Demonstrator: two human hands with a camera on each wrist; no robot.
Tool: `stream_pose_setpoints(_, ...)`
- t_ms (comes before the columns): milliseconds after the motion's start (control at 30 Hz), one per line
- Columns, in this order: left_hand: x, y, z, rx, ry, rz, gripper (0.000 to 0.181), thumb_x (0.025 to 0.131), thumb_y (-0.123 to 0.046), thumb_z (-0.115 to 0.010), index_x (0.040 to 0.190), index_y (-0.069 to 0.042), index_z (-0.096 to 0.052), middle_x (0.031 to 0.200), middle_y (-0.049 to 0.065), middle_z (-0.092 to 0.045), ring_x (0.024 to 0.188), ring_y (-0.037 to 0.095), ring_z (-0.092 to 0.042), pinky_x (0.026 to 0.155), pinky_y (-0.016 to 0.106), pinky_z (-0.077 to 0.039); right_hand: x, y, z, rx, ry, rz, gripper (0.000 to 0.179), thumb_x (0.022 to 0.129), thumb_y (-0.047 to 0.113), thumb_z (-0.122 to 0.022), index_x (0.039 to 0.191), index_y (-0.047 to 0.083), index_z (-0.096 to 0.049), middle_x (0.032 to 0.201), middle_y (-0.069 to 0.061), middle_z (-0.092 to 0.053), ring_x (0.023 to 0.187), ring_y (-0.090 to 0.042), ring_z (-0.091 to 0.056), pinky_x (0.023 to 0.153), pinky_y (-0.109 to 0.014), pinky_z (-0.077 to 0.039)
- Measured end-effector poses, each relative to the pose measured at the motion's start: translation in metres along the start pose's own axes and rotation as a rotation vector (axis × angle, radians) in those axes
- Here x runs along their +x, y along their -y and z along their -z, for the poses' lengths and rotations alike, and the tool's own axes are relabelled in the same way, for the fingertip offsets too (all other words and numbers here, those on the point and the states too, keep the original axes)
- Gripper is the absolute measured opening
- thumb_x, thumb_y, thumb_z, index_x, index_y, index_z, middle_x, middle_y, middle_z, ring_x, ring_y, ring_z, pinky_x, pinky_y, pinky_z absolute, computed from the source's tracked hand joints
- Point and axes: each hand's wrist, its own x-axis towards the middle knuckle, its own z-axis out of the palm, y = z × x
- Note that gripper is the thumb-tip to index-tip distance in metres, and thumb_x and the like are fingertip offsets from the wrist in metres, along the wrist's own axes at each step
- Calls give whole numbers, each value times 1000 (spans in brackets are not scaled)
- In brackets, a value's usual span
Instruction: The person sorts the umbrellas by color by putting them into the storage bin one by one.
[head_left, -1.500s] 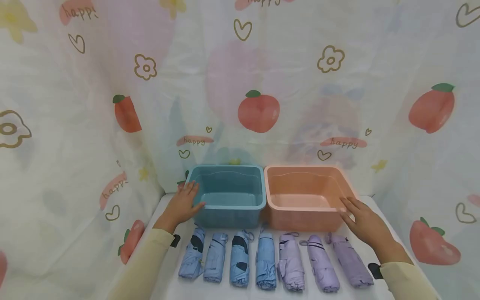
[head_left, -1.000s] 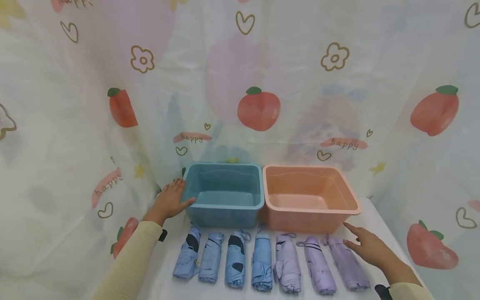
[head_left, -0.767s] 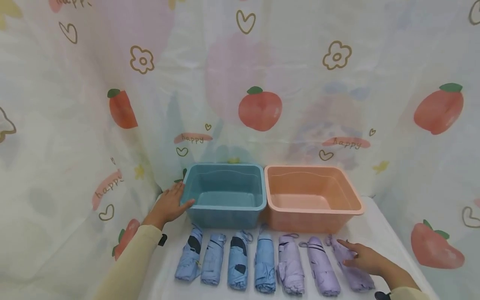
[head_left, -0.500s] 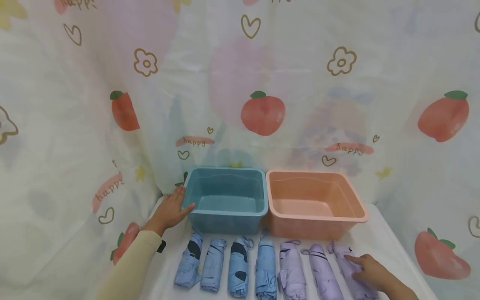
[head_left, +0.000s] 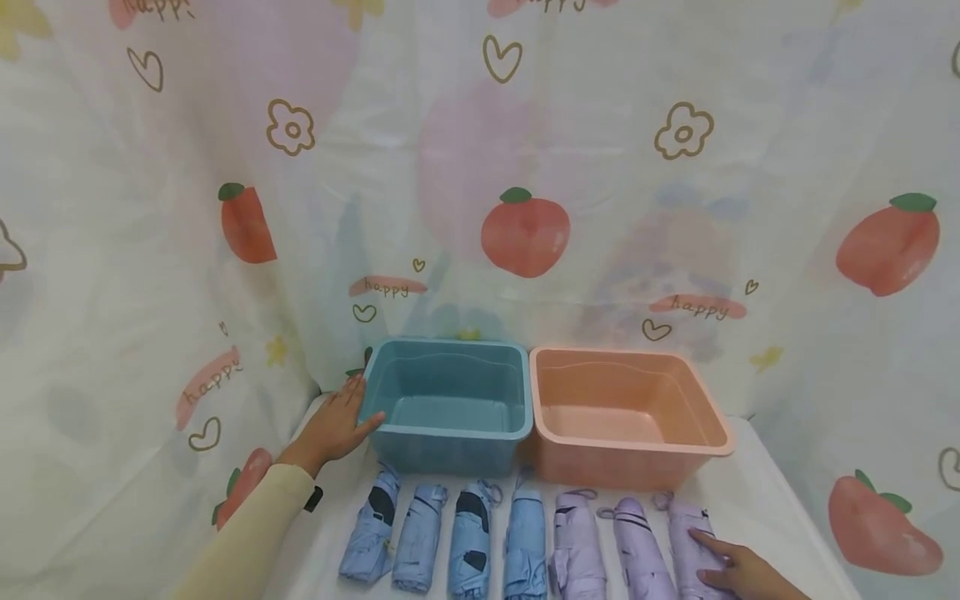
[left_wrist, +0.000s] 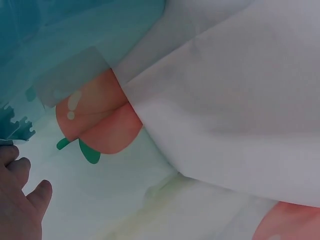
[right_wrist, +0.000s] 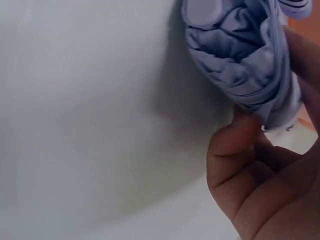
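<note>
My left hand [head_left: 330,429] rests against the left rim of a teal plastic bin [head_left: 450,450], its fingers extended. In the left wrist view, only part of that hand [left_wrist: 20,200] shows at the lower left, beside the teal wall. My right hand [head_left: 750,573] is at a folded purple umbrella [head_left: 686,533], the rightmost of a row. The right wrist view shows the bunched end of this umbrella [right_wrist: 240,65] between thumb and bent fingers, which grip its sides. Its lower end runs out of the head view.
A peach-coloured bin [head_left: 607,462] stands right of the teal one. In front lie more folded umbrellas, purple ones [head_left: 577,550] and several blue ones [head_left: 525,542], on a white table [head_left: 765,483]. A printed curtain [head_left: 600,208] encloses the back and sides.
My right hand has left the peach bin's right rim, come down toward me and taken hold of the rightmost purple umbrella. My left hand has shifted slightly outward along the teal bin's left side.
</note>
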Motion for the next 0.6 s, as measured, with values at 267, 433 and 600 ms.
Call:
stream_pose_setpoints(267,0,-3,0,-22,-11,7,87,86,-63,-29,138,6,-19,144,19,-18,132,30,-16,100,50,-20,0,8,-4,-32,-82,40,69,73,36,-67,129,1,-44,123,-33,-42,109,-53,-38,81,-61,-32)
stream_pose_setpoints(433,2,-6,2,-17,-28,-8,86,87,-61,-32,138,7,-19,144,20,-17,131,31,-17,99,51,-22,-4,17,5,-74,-170,57,61,69,32,-70,120,3,-55,114,-31,-51,103,-50,-45,79,-59,-36)
stream_pose_setpoints(600,-2,-9,5,-27,-31,1,85,87,-60,-32,137,7,-21,143,21,-19,131,32,-18,99,51,-23,-12,17,12,-91,-174,48,60,66,32,-72,117,4,-59,110,-29,-54,101,-46,-49,79,-57,-38)
